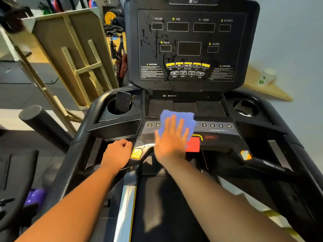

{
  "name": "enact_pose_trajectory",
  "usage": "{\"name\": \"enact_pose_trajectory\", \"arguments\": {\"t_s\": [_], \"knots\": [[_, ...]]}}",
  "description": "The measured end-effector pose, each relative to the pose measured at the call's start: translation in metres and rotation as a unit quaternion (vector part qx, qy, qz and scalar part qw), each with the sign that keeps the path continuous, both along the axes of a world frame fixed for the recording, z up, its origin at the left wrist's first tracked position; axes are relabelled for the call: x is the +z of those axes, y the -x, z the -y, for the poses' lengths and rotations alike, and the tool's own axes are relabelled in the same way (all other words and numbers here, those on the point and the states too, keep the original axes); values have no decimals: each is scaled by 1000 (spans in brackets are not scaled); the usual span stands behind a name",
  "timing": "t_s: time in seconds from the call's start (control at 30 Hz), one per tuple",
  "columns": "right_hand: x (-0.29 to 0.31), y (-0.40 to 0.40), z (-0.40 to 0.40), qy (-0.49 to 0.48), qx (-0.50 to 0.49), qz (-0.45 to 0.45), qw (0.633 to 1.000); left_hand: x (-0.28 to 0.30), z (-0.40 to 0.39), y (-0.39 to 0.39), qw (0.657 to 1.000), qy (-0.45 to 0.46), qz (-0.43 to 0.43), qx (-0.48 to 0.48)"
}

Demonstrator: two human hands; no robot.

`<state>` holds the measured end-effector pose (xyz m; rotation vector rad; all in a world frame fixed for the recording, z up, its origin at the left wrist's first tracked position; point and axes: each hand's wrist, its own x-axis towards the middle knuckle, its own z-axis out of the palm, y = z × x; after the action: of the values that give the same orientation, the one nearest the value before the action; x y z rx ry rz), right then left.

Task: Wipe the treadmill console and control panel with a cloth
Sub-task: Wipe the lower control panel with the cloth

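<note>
The right hand [172,137] presses flat, fingers straight, on a blue cloth [178,122] over the control panel [218,132]; the left hand [118,151] is clenched on the console [192,44] frame, grasping nothing visible.

phone [122,101]: dark, standing tilted in the left cup holder. wooden panels [75,53]: framed, leaning, far left. exercise bike [115,42]: far, between the panels and the screen. yellow weight plate [109,17]: far, above the bike. purple ball [35,196]: near left, low. wooden board [265,86]: far right.
</note>
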<state>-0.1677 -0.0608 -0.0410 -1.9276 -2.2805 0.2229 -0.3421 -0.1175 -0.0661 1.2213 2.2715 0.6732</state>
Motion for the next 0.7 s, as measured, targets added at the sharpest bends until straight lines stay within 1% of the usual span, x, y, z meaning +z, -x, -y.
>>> {"name": "enact_pose_trajectory", "arguments": {"t_s": [0.07, 0.13, 0.23, 0.27, 0.3, 0.37, 0.47, 0.5, 0.57, 0.6, 0.7], "knots": [[-5, 26, 13, -8, 98, 30, 995, 1, 1, -1, 1000, -2, -1, 4], [-10, 29, 21, -30, 187, 49, 981, 1, 1, -3, 1000, 0, 1, 10], [-17, -10, 13, -62, 323, 55, 943, 2, -1, -2, 1000, 2, 9, 8], [-17, -28, 8, -67, 349, 67, 932, 2, -1, -2, 1000, 4, 10, 3], [-17, -46, 3, -70, 353, 75, 930, 2, -1, -1, 1000, 6, 10, -2], [-17, -79, -4, -65, 317, 73, 943, 2, 0, 0, 1000, 7, 9, -11], [-17, -128, -11, -60, 227, 57, 970, 0, 0, 1, 1000, 3, 14, -16], [-15, -143, -12, -65, 187, 40, 979, -1, 0, 1, 1000, 2, 12, -16], [-9, -168, -13, -59, 77, -29, 995, 0, 0, 1, 1000, -1, 9, -17], [-6, -178, -11, -52, 16, -56, 997, 0, 0, 1, 1000, -3, 10, -18], [-4, -188, -9, -49, -142, -108, 983, 0, 1, 2, 1000, -3, 16, -19]]}}
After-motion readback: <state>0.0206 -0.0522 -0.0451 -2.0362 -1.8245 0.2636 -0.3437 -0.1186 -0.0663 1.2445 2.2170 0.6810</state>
